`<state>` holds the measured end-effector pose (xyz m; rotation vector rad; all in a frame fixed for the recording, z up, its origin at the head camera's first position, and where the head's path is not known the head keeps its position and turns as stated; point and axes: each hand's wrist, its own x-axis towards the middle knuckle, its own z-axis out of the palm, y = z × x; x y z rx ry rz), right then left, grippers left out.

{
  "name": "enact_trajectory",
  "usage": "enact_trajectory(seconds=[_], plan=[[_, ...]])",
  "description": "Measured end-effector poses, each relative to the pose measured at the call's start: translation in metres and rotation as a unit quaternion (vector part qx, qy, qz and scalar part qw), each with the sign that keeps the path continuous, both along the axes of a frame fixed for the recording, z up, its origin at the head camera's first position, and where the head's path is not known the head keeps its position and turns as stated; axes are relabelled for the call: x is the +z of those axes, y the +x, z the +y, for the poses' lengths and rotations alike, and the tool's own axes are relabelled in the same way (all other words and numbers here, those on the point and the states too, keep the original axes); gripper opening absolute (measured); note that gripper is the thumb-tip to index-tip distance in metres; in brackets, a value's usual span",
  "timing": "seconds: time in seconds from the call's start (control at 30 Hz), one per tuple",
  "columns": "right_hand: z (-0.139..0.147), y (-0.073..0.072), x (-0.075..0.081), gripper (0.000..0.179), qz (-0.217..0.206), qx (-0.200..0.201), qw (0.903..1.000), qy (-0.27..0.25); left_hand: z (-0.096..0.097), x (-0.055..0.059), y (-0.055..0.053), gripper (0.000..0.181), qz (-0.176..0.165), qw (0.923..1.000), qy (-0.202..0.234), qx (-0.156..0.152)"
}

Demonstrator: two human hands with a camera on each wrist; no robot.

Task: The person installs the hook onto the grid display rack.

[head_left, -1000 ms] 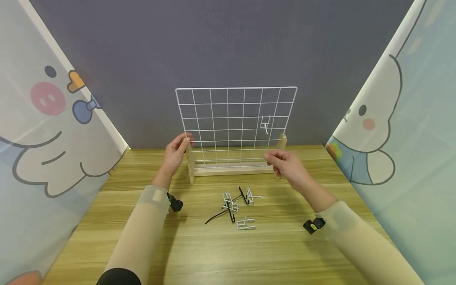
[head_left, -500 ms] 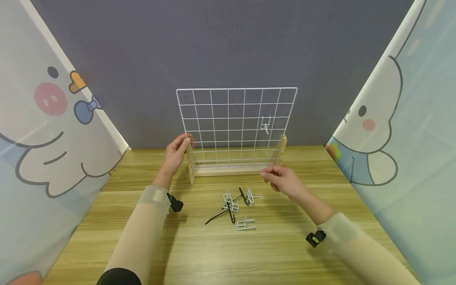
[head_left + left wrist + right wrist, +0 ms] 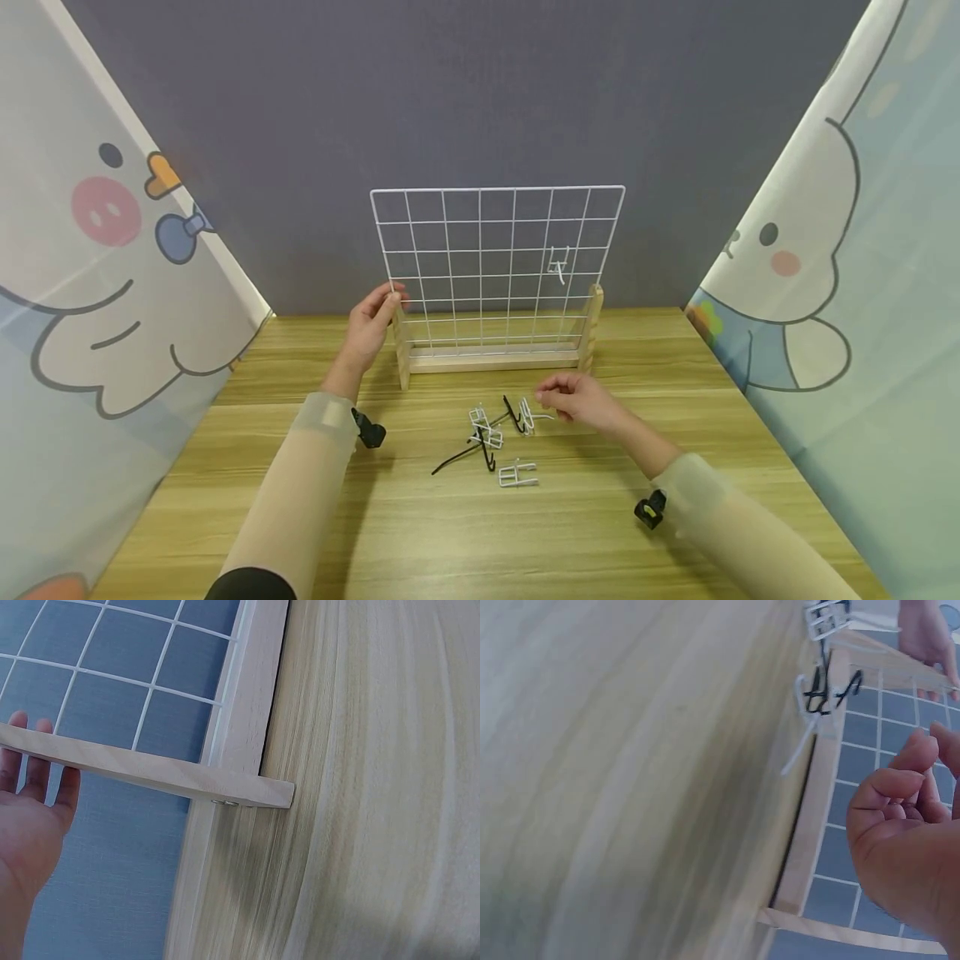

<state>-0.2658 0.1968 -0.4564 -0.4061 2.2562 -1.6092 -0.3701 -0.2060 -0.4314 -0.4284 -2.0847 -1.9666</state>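
My left hand (image 3: 367, 325) grips the wooden side post (image 3: 403, 358) of a stand, thumb in front and fingers around behind. In the left wrist view, the fingers show beyond that post (image 3: 172, 771). A white wire grid panel (image 3: 479, 222) stands upright in this frame. One white wire hook (image 3: 557, 267) hangs at the grid's upper right. My right hand (image 3: 577, 402) hovers just right of a white hook (image 3: 527, 417) on the table, its fingers loosely curled and holding nothing visible. In the right wrist view, the right hand (image 3: 900, 832) is likewise without an object.
Black hooks (image 3: 486, 450) and another white hook (image 3: 487, 429) lie tangled in front of the stand. Nearer to me lies a separate white hook (image 3: 517, 475). A grey wall (image 3: 480, 100) rises behind the wooden table (image 3: 420, 550); cartoon-printed sheets flank both sides.
My right hand has come down and left from the grid's lower right to beside the loose hooks. The left hand stays on the post.
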Motion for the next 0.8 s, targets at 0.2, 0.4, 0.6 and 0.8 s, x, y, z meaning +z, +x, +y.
enact_trajectory(seconds=[0.2,0.4,0.6,0.8], plan=[[0.003,-0.005,-0.013,0.034,0.012,0.009,0.9993,0.036,0.000,-0.001,-0.001,0.027,0.002,1.0000,0.004,0.000],[0.005,-0.012,-0.024,0.024,0.007,0.003,0.9976,0.068,0.001,-0.002,-0.002,0.024,0.003,0.9999,0.011,0.002],[0.007,-0.017,-0.028,0.022,0.009,-0.001,0.9959,0.090,0.002,-0.001,-0.002,0.019,0.010,0.9997,0.024,-0.003],[0.007,-0.021,-0.030,0.022,0.024,0.021,0.9944,0.101,0.002,-0.001,-0.002,0.019,0.018,0.9994,0.030,-0.003]])
